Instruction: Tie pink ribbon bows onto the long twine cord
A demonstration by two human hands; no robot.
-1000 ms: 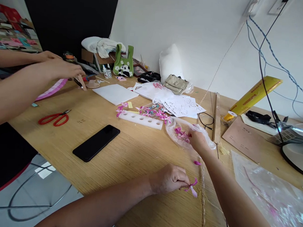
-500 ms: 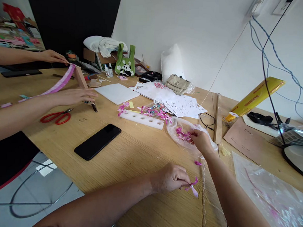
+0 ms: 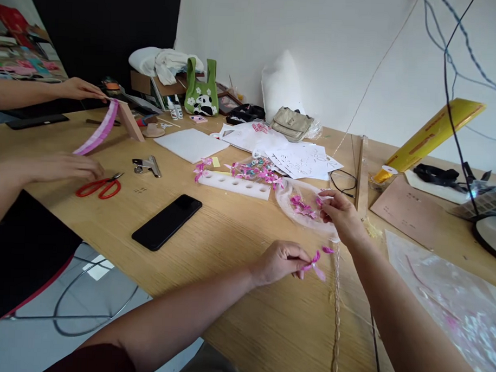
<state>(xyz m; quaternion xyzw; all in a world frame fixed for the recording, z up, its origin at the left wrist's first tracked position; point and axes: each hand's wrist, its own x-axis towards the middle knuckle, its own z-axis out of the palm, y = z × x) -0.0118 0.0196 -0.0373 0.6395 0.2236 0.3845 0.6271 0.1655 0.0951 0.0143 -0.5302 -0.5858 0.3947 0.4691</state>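
Low over the table, my left hand (image 3: pixel 281 261) pinches a small pink fabric flower (image 3: pixel 319 272) that has a pale centre. My right hand (image 3: pixel 341 215) is raised at the edge of a clear plastic bag (image 3: pixel 285 209), fingertips closed on what looks like a pink petal (image 3: pixel 319 201). Inside the bag lie several loose pink petals (image 3: pixel 302 207). One more petal (image 3: pixel 327 249) rests on the table between my hands. Behind the bag, a white foam strip with holes (image 3: pixel 248 189) has pink flowers (image 3: pixel 202 169) around it.
A black phone (image 3: pixel 167 222) and red-handled scissors (image 3: pixel 99 187) lie to the left. A co-worker's hand (image 3: pixel 82 88) holds a pink ribbon (image 3: pixel 99 131) by a wooden block (image 3: pixel 130 121). A braided cord (image 3: pixel 336 308) runs down the table, with a plastic sheet (image 3: pixel 443 301) at right.
My right hand has lifted slightly away from the petals in the bag, with a petal at its fingertips. The co-worker's nearer hand has moved left, toward the scissors, uncovering a metal clip.
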